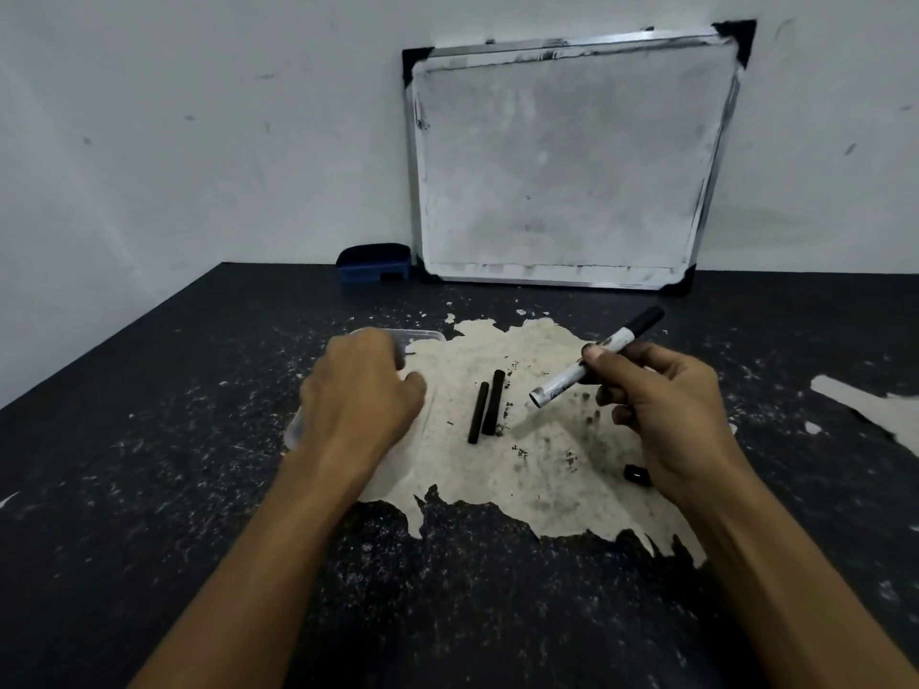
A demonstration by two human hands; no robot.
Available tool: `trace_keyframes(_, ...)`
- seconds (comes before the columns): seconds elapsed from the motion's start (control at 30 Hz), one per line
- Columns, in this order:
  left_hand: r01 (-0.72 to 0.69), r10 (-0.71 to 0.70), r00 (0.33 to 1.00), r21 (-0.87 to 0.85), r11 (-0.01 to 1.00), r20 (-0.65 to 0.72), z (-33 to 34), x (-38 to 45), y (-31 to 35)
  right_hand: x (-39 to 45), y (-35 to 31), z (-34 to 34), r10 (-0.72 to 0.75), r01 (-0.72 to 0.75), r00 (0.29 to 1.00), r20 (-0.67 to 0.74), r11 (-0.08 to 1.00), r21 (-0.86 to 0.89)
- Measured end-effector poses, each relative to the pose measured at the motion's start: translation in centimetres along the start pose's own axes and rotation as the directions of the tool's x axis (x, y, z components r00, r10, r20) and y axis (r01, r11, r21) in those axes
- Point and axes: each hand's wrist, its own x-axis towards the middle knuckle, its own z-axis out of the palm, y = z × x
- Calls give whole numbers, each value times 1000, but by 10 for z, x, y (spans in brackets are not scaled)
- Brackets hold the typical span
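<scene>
My right hand (661,395) grips a white marker (592,363) with a black cap at its far end; its open near end points down-left over the table. Two black rods (486,411) lie side by side on the worn pale patch of the table (522,469), between my hands. My left hand (360,390) reaches into a clear plastic container (422,335), fingers curled down; what they touch is hidden. A small black cap-like piece (635,473) lies by my right wrist.
A smudged whiteboard (562,161) leans against the wall at the table's back. A blue eraser (374,263) sits to its left. The dark tabletop (149,440) is scuffed, with another peeled patch (870,410) at the right edge.
</scene>
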Motion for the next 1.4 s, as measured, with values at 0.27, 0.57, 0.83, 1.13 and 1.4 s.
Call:
trace_keyframes(0.27, -203, 207, 976, -58, 977, 67, 58, 2, 56, -1, -4, -15, -15, 17, 997, -79, 999, 28)
trace_keyframes(0.57, -50, 51, 982, -11, 999, 180, 78, 26, 71, 3, -9, -21, -12, 23, 995, -99, 994, 111)
trace_keyframes(0.83, -44, 42, 984, 8, 999, 174, 73, 36, 81, 4, -10, -23, 42, -26, 991, -123, 992, 124)
trace_keyframes(1.13, 133, -153, 986, -895, 425, 74, 29, 8, 77, 9, -13, -30, 258, -208, 957, -136, 931, 301)
trace_keyframes(1.4, 281, -194, 931, -946, -165, 310, 30, -15, 83, 11, -18, -35, 451, -339, 883, -130, 805, 487)
